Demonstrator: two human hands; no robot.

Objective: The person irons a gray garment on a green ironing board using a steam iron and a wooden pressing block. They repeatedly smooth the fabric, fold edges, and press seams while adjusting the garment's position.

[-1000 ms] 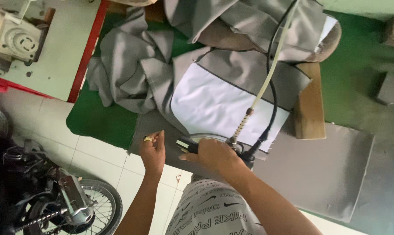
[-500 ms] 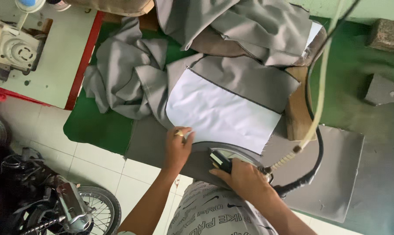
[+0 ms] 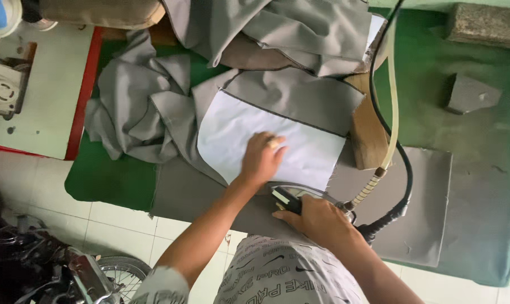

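My left hand [image 3: 262, 159] lies flat, fingers spread, on a white fabric panel [image 3: 241, 132] edged with a dark seam. The panel rests on grey cloth [image 3: 300, 98] over a grey pressing pad [image 3: 418, 202]. My right hand [image 3: 317, 219] grips the handle of a steam iron [image 3: 293, 195], whose sole sits at the near edge of the white panel. A black cable [image 3: 404, 186] and a cream hose [image 3: 391, 107] run from the iron up to the top of the view.
A heap of grey garments [image 3: 136, 112] lies on the green table cover [image 3: 103, 174] to the left and behind. A wooden block [image 3: 367, 132] sits right of the panel. A sewing machine table [image 3: 46, 95] stands far left. A motorbike wheel [image 3: 111, 270] is on the tiled floor.
My left hand moved from the near edge of the pad up onto the white panel and flattened. The iron in my right hand slid closer to the panel.
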